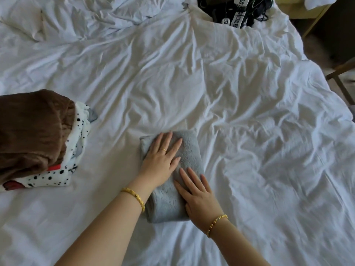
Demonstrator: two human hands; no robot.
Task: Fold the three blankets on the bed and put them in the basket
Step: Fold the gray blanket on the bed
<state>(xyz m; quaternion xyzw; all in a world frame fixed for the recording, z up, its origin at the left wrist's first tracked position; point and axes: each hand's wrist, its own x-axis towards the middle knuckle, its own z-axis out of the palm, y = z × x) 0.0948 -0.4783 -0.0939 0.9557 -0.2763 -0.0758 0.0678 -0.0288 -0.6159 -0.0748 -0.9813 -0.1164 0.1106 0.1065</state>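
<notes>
A grey fleece blanket [190,148], folded into a thick narrow bundle, lies on the white bed sheet [249,112] near the front middle. My left hand [163,158] presses flat on its far half with straight fingers. My right hand [199,194] lies flat on its near half, fingers straight. At the left edge a brown blanket [30,129] sits heaped on a white blanket with black spots and red patches [76,150], both unfolded. No basket is in view.
Dark devices with cables and white tags [236,10] lie at the bed's far right. A rumpled pillow or duvet [76,14] fills the far left. Wooden furniture legs [342,81] stand beyond the bed's right edge.
</notes>
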